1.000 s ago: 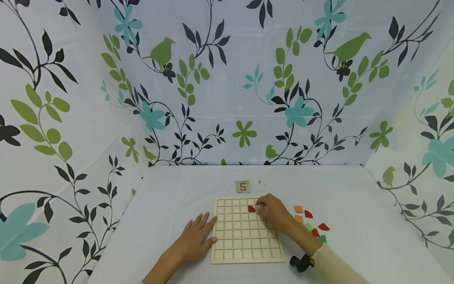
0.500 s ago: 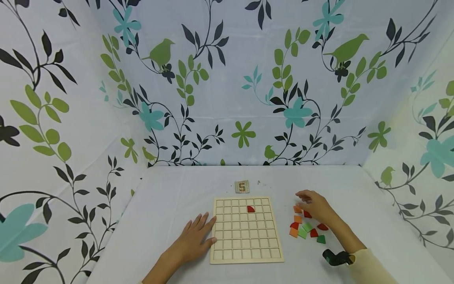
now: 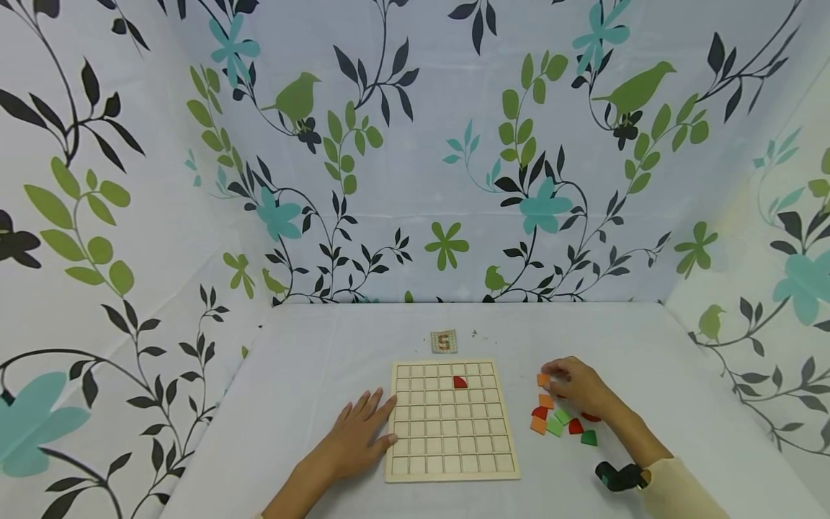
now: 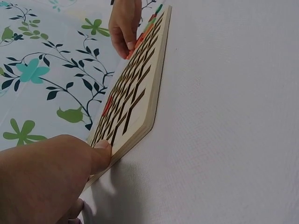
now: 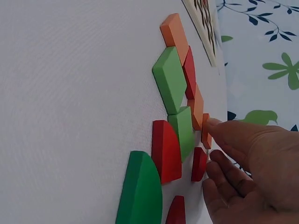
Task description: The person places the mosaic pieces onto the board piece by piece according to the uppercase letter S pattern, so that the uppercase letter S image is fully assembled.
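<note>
Compared with a second ago, the right hand is off the grid board and well to its right, fingers bent, thumb and finger pinching an orange tile at the far end of the loose pieces. The light green tile right of the board, then hidden by the forearm, now shows. The red quarter-circle stays in its cell in the board's second-farthest row. The left hand has not moved: fingers spread and relaxed, gripping nothing, touching the board's left edge
</note>
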Motion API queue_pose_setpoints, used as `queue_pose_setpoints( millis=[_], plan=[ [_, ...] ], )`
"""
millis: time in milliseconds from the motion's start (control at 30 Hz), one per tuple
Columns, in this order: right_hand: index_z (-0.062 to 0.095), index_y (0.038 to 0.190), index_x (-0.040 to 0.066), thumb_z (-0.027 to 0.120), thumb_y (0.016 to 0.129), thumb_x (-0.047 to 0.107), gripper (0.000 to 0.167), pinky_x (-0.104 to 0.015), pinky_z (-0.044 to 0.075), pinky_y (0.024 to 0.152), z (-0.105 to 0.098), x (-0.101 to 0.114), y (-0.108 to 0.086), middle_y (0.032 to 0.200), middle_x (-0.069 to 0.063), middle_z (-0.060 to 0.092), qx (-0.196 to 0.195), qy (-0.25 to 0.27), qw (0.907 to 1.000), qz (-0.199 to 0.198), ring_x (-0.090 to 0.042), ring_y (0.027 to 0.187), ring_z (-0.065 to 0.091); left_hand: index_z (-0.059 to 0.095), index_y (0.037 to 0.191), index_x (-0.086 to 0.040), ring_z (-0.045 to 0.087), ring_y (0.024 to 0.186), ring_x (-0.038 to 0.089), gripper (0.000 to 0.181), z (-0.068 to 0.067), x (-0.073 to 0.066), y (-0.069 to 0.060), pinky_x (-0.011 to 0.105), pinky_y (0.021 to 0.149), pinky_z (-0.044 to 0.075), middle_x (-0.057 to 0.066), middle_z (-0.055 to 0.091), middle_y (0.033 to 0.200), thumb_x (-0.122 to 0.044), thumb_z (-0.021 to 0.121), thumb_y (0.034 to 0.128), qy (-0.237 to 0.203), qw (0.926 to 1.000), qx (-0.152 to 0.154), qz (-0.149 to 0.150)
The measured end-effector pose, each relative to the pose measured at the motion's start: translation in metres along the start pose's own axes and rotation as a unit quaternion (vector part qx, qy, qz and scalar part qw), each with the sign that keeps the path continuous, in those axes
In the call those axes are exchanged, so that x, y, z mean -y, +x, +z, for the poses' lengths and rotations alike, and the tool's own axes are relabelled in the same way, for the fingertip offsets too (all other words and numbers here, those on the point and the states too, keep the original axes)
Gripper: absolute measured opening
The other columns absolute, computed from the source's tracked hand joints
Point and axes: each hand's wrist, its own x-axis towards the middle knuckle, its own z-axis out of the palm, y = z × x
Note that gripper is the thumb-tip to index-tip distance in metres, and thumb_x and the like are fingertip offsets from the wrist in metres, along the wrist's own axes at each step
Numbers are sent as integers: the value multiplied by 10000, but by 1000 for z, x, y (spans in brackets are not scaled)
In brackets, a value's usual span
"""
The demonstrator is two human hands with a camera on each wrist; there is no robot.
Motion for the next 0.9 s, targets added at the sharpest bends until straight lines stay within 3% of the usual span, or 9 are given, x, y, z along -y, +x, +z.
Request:
queue_pose_setpoints(
  millis=[200,600,767,900],
  plan=[
    [705,1271,14,729,990,104,296,-561,539,1051,6,-2,0,1240,-147,651,-67,62,9993,-361,-364,1188,641,360,1658,-164,214,1597,459,711,-1,-2,-2,727,1241,165,202,254,1728,-537,529,1077,-26,10000,-10,9],
    [721,1211,-22,743,976,58,249,-454,608,934,10,15,8,1102,-121,652,-359,-725,9959,-416,-224,947,616,347,1664,-173,203,1600,458,695,1,1,0,719,1246,165,199,240,1733,-527,512,1089,32,10000,-5,44],
    [714,1227,-23,749,980,70,267,-414,602,911,14,20,16,1078,-106,636,-266,-663,9971,-273,-218,939,586,332,1670,-184,187,1606,452,696,2,3,0,717,1249,160,190,224,1739,-532,503,1092,51,10000,21,33],
    [706,1205,-40,747,975,57,253,-420,578,885,19,22,23,1029,-105,628,-255,-593,9970,-419,-223,925,577,323,1673,-177,190,1604,456,699,3,4,0,722,1244,168,195,222,1738,-526,503,1094,61,10000,16,66]
  ],
)
